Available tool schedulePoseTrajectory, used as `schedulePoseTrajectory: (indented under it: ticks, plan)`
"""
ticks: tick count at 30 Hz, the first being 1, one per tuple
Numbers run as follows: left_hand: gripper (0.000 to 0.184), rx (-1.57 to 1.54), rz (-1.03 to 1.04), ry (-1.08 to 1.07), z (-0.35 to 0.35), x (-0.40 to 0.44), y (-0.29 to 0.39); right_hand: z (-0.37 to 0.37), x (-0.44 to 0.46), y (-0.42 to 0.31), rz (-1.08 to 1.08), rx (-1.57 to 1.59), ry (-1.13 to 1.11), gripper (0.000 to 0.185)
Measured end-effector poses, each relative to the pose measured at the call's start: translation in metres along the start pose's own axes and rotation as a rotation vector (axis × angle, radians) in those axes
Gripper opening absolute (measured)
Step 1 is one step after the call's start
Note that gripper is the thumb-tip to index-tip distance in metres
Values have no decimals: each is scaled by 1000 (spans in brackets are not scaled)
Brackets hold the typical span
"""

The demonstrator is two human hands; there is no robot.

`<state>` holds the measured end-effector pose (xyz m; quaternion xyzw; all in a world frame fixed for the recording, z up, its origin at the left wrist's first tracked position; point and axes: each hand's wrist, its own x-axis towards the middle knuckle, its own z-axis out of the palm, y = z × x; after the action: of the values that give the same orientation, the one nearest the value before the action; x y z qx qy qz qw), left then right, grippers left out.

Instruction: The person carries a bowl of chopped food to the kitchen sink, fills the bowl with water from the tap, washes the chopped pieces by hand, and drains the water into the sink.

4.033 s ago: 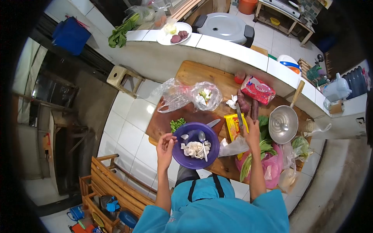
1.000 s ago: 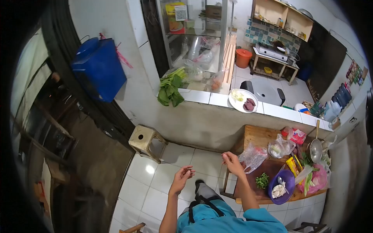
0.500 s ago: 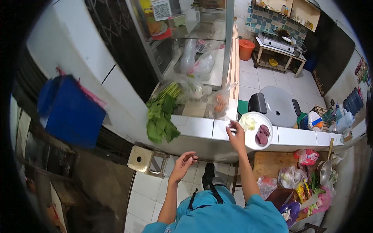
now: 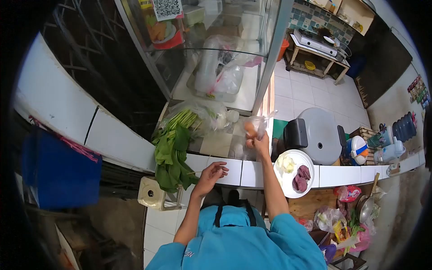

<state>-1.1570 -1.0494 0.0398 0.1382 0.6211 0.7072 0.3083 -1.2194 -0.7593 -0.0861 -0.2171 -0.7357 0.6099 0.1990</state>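
Right hand (image 4: 260, 145) at clear plastic bag of brown eggs (image 4: 250, 128), behind white-tiled ledge's (image 4: 232, 172) front edge; fingers touching, clamp unclear, likely low for support. Left hand (image 4: 210, 177) empty, fingers slightly apart, near green leafy bunch (image 4: 170, 155).

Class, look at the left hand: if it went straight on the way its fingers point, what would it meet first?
The left hand would probably meet the right hand, at the bag of egg-like items; its height is unclear, so the white-tiled ledge might come first.

Clear, glossy plastic bag (image 4: 254, 126).
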Motion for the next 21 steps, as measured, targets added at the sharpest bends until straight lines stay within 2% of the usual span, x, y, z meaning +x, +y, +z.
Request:
schedulePoseTrajectory:
  ticks: [4,13,15,17,21]
  plan:
    - [29,-14,15,-73,-21,38,4,-14,-3,-32,156,162,-190,40]
    - [28,-24,-48,-165,-42,86,-2,-4,-19,-54,97,231,-281,45]
    - [31,43,16,-195,-43,96,-4,-2,-25,-63,98,231,-299,42]
    - [37,125,77,-205,-41,107,-3,6,-26,-61,19,66,-245,33]
    - [54,302,204,-158,-31,133,5,6,-30,-69,87,66,-351,33]
